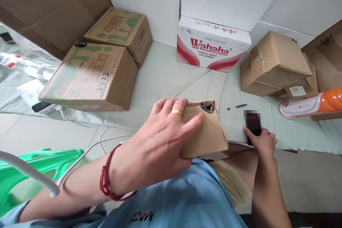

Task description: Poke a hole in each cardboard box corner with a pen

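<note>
Left hand (160, 142): laid over a small cardboard box (207, 131), palm on its near face, fingers spread across the top, thumb tucked under the near edge; the hand is closed around the box in a loose, wide grasp. A gold ring sits on one finger, a red cord bracelet (107, 181) at the wrist.

Small cardboard box: plain brown, held above the lap, tilted, with a torn dark hole at its top far corner.

Right hand (263, 140): fingers curled together on the near end of a black phone (253, 125), which lies flat on the pale sheet (171, 74); part of the phone's upper end is blurred out.

Pale sheet: covers the surface ahead; wrinkled.

Black pen (241, 105): on the sheet, just beyond the phone, apart from it.

Two printed cartons, green and tan: near one (91, 78) lying flat with handwritten digits on its side; far one (120, 32) behind it, touching.

White carton with red lettering (212, 46): upright against the white wall of boxes at the back.

Stack of plain brown boxes (275, 64): right of the white carton, one bearing a white label.

Orange and white bottle (312, 105): lying on its side at the right edge.

White cable (88, 149): runs from under the near printed carton toward the person.

Green plastic chair (32, 167): lower left.

Blue shirt (187, 199): bottom centre.
</note>
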`<action>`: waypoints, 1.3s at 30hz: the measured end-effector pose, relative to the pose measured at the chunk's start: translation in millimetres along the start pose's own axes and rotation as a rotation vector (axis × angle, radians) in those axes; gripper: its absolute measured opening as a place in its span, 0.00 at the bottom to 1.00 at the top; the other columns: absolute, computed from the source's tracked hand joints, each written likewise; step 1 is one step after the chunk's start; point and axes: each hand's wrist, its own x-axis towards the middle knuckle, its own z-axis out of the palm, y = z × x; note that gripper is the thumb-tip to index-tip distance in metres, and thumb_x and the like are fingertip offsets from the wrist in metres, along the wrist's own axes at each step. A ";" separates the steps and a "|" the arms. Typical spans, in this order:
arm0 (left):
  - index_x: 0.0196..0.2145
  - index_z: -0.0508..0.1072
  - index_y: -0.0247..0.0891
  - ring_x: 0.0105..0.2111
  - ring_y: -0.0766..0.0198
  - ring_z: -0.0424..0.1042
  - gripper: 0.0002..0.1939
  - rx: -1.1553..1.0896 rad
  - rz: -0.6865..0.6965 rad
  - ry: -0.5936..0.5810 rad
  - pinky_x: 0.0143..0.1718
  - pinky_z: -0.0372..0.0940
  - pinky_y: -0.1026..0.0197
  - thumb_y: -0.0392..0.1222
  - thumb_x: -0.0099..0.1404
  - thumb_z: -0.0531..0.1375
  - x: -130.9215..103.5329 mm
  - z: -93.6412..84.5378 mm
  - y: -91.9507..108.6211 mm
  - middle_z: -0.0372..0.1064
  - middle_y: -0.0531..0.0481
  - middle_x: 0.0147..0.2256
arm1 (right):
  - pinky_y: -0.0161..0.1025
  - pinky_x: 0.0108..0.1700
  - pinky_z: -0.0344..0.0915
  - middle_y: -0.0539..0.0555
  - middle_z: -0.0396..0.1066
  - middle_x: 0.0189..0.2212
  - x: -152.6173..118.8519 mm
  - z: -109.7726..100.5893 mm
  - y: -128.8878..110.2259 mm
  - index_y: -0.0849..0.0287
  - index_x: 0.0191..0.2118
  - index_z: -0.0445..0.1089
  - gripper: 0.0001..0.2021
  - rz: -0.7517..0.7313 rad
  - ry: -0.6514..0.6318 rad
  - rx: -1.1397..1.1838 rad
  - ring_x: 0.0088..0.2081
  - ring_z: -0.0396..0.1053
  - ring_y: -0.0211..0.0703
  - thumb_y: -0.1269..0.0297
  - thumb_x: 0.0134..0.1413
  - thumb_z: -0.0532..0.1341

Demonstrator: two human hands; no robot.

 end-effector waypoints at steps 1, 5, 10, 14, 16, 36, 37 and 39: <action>0.59 0.76 0.44 0.54 0.38 0.73 0.34 0.007 0.005 0.032 0.59 0.70 0.32 0.53 0.55 0.72 7.1 -0.9 -3.8 0.69 0.34 0.59 | 0.63 0.69 0.61 0.82 0.66 0.62 2.5 -0.3 0.5 0.74 0.68 0.67 0.49 0.004 -0.011 0.009 0.67 0.64 0.79 0.33 0.55 0.65; 0.64 0.72 0.46 0.67 0.31 0.62 0.37 0.062 -0.040 0.195 0.71 0.51 0.24 0.44 0.58 0.72 59.6 13.8 -28.6 0.60 0.35 0.68 | 0.65 0.69 0.61 0.83 0.66 0.60 3.5 -1.7 0.1 0.77 0.65 0.68 0.49 -0.015 0.028 0.056 0.65 0.65 0.80 0.36 0.52 0.66; 0.69 0.70 0.46 0.74 0.27 0.49 0.41 -0.022 -0.159 0.408 0.75 0.32 0.25 0.51 0.60 0.74 133.2 75.0 -55.5 0.52 0.34 0.74 | 0.64 0.61 0.69 0.81 0.65 0.59 -11.1 -6.2 2.6 0.75 0.64 0.66 0.48 0.008 0.093 0.137 0.57 0.71 0.78 0.37 0.48 0.69; 0.71 0.68 0.46 0.76 0.28 0.45 0.42 -0.115 -0.302 0.548 0.74 0.39 0.29 0.55 0.64 0.73 156.1 126.9 -47.0 0.49 0.32 0.76 | 0.63 0.63 0.68 0.79 0.69 0.54 -25.6 -5.4 0.5 0.72 0.59 0.68 0.42 -0.038 0.190 0.238 0.64 0.65 0.78 0.41 0.48 0.68; 0.71 0.69 0.46 0.76 0.29 0.46 0.39 -0.146 -0.350 0.590 0.73 0.44 0.30 0.56 0.66 0.70 158.1 148.2 -37.4 0.49 0.31 0.76 | 0.62 0.65 0.67 0.76 0.71 0.51 -34.8 -5.8 -9.1 0.68 0.56 0.68 0.39 -0.120 0.292 0.325 0.66 0.62 0.76 0.40 0.48 0.67; 0.65 0.75 0.53 0.78 0.35 0.49 0.35 0.059 0.124 0.269 0.74 0.29 0.20 0.44 0.62 0.75 124.6 101.3 -54.7 0.47 0.36 0.80 | 0.56 0.50 0.76 0.65 0.66 0.52 -112.4 -79.8 -137.6 0.58 0.61 0.64 0.37 -0.747 0.756 0.694 0.55 0.71 0.61 0.33 0.59 0.65; 0.65 0.75 0.53 0.78 0.35 0.48 0.36 0.065 0.138 0.263 0.74 0.30 0.20 0.43 0.61 0.75 125.2 102.0 -57.3 0.47 0.35 0.80 | 0.57 0.50 0.76 0.66 0.66 0.53 -111.4 -79.7 -137.9 0.58 0.62 0.63 0.37 -0.741 0.761 0.680 0.55 0.71 0.61 0.33 0.60 0.64; 0.65 0.75 0.52 0.78 0.34 0.48 0.37 0.066 0.142 0.266 0.73 0.32 0.19 0.42 0.60 0.76 127.2 104.6 -58.4 0.46 0.33 0.80 | 0.57 0.52 0.75 0.66 0.65 0.54 -110.2 -79.1 -140.0 0.58 0.63 0.63 0.37 -0.740 0.779 0.674 0.57 0.71 0.62 0.34 0.61 0.65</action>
